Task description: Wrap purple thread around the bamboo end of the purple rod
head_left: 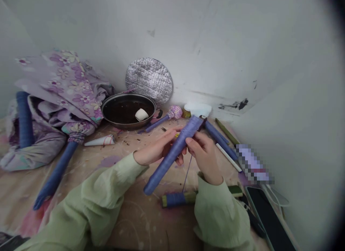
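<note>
- which way does the thread-wrapped blue rod (174,154) point?
- its long axis slants from near lower left up to far upper right, held above the stained surface (126,217)
- and the hands?
- left hand (159,146) and right hand (203,157) both clamp it, close together, with a thin purple thread (188,173) hanging below

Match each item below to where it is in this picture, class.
Items:
1. wrapped rod
2. white cone
3. silver mat
4. white lump

Places:
A. leaning against the wall behind the pan
B. lying near the floral cloth
C. inside the dark pan
D. held between the left hand and right hand

Pairs: 1-D, 2-B, 3-A, 4-C
</note>
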Available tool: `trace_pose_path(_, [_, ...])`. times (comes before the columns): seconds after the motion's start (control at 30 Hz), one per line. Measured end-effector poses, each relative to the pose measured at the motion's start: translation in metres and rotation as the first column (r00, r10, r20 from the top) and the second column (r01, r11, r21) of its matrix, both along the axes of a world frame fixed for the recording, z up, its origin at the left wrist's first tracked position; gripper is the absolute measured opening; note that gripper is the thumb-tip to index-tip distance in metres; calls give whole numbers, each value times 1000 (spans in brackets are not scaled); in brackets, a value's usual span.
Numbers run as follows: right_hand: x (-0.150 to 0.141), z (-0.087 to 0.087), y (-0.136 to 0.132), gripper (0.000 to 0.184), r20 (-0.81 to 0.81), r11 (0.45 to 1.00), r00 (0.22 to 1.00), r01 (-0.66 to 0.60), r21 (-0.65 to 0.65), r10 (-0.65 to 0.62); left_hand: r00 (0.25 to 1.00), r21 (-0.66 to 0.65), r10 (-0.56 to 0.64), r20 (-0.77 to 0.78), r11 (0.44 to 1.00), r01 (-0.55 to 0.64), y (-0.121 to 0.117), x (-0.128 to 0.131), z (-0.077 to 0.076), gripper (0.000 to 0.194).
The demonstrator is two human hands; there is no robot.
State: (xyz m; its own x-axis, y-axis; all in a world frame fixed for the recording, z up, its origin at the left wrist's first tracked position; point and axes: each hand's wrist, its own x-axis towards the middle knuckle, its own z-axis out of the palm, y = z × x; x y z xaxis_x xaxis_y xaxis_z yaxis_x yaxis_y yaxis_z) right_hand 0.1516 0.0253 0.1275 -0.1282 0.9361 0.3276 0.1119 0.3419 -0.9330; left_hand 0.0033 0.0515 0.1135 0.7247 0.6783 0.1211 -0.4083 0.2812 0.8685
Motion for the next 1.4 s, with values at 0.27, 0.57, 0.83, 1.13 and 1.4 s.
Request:
trace_pose_path(0.27, [-13,-18,6,20,25,988,995,-91,-122,94,966,-35,111,-233,992,-123,-2,-11,0,36])
trace_pose_path(0.57, [-18,-26,8,25,-113,987,994,-13,-163,-6,983,-198,-2,-182,980,-35,-21,-27,-21,48])
trace_pose_path(0.83, [-6,-53,24,30,-319,952,939,26,-304,-128,995,-327,-40,-93,945,7,-40,-44,-57,31])
trace_pose_path(1.13, [6,-70,24,24,-435,919,863,79,-386,-257,986,-383,-62,-154,924,-2,-51,-51,-60,25])
trace_pose_path(1.4, [20,-84,18,32,-515,918,795,128,-376,-322,987,-354,-123,-104,932,79,-66,-61,-71,33])
